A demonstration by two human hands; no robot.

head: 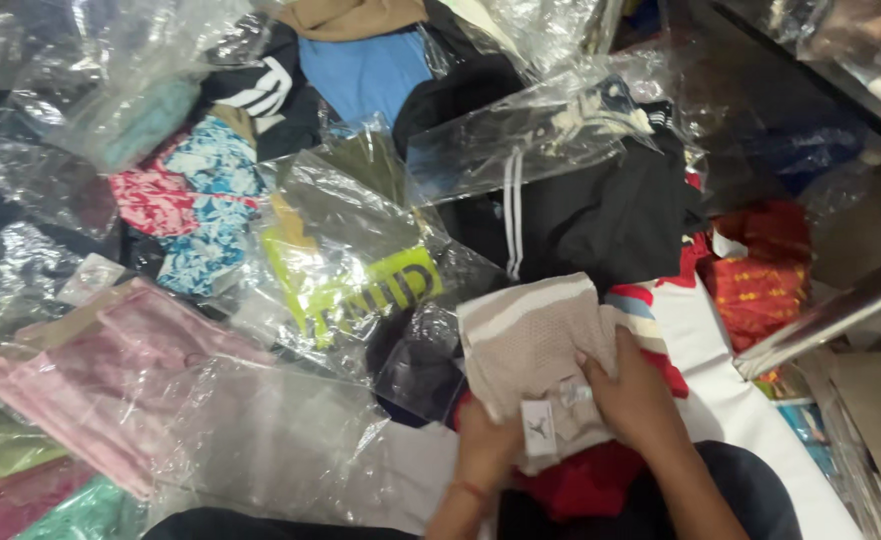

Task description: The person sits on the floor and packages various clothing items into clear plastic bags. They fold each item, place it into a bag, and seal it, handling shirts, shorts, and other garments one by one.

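Observation:
A folded beige mesh garment (530, 345) with a small white tag lies low in the middle of the head view. Both of my hands grip it. My left hand (487, 447) holds its lower edge from beneath, beside the tag. My right hand (632, 392) clamps its right side, thumb on top. Under the garment lies red cloth (585, 482). Just behind it sits a black hooded garment (600, 215) with white drawstrings.
Clear plastic bags (270, 440) cover the pile on the left, over pink cloth (110, 370), a floral blue-and-pink piece (195, 200) and a dark item with yellow-green lettering (360, 290). Blue cloth (365, 70) lies at the back. Red patterned fabric (760, 275) sits on the right.

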